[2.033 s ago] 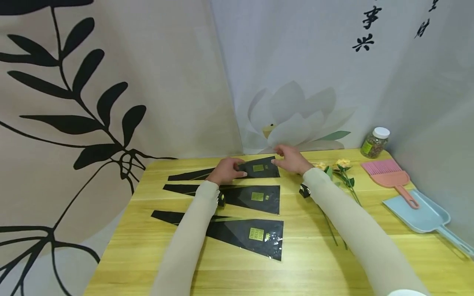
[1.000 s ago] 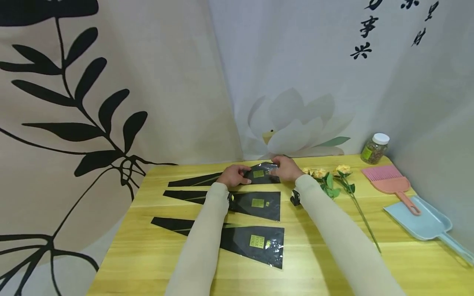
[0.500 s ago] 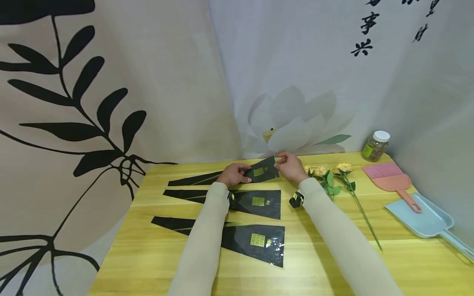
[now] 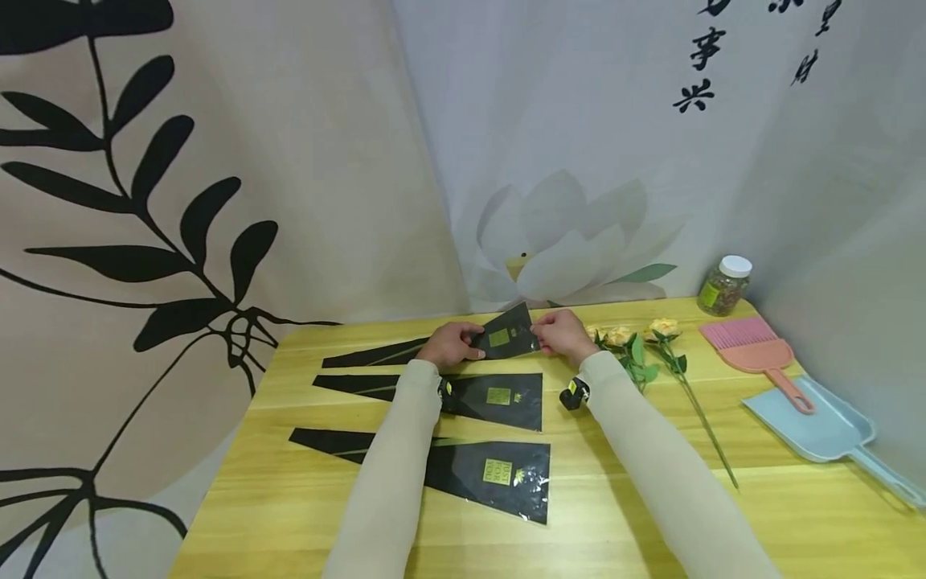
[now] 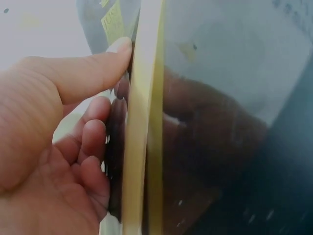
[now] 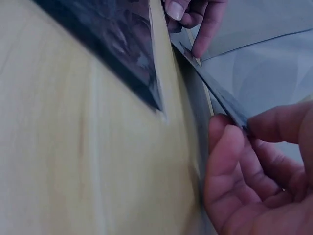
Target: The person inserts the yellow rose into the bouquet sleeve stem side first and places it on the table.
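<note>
Three black tapered flower sleeves with yellow labels lie in a row on the wooden table, narrow ends to the left. My left hand (image 4: 450, 346) pinches the farthest flower sleeve (image 4: 512, 332) around its middle. At that sleeve's wide end, the thumb and fingertips of my right hand (image 4: 566, 332) pinch the edge, and this end is tilted up. In the right wrist view the lifted end (image 6: 222, 95) runs edge-on into the right fingertips. The middle sleeve (image 4: 470, 392) and the nearest sleeve (image 4: 463, 466) lie flat, partly covered by my left forearm.
Yellow roses (image 4: 661, 328) with green stems lie right of my right hand, partly behind the sleeve. Farther right are a lidded jar (image 4: 723, 288), a pink-and-orange brush (image 4: 760, 356) and a light-blue dustpan (image 4: 813, 418). A printed cloth (image 4: 347, 201) hangs behind the table (image 4: 253, 498).
The right hand has taken hold of the far sleeve's wide end and raised it from the table. The left hand has shifted slightly right along that sleeve. The other two sleeves stay put.
</note>
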`<state>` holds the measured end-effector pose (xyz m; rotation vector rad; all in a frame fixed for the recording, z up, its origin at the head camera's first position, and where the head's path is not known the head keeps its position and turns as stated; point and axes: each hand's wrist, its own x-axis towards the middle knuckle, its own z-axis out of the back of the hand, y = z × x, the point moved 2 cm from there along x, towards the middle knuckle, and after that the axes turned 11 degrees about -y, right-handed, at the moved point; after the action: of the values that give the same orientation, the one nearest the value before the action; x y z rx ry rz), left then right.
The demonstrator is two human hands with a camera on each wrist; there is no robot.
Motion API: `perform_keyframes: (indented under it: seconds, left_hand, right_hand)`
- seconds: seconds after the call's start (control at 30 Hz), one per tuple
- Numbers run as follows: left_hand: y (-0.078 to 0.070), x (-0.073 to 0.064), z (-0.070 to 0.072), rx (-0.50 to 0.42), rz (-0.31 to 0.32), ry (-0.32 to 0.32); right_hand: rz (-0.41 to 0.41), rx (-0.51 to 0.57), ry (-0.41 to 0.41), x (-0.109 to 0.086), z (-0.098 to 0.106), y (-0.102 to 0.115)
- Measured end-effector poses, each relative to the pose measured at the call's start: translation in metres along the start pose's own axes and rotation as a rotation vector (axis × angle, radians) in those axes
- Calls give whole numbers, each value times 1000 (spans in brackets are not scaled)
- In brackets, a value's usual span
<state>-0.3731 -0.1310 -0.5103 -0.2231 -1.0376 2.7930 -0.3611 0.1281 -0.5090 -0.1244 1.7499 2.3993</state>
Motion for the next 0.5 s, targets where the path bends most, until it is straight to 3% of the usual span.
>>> perform_keyframes:
  seconds: [0.27,0.4,0.5]
  left_hand:
    - [-3,6,1,119,-34,26]
    - [-17,6,1,153,-39,4]
    - [-31,8,-1,105,-55,-44]
  right_hand:
    - [5,0,-14,1,-1,0]
    - [5,5,-23,1,0,1]
    - [-2,2,-29,1,1,2]
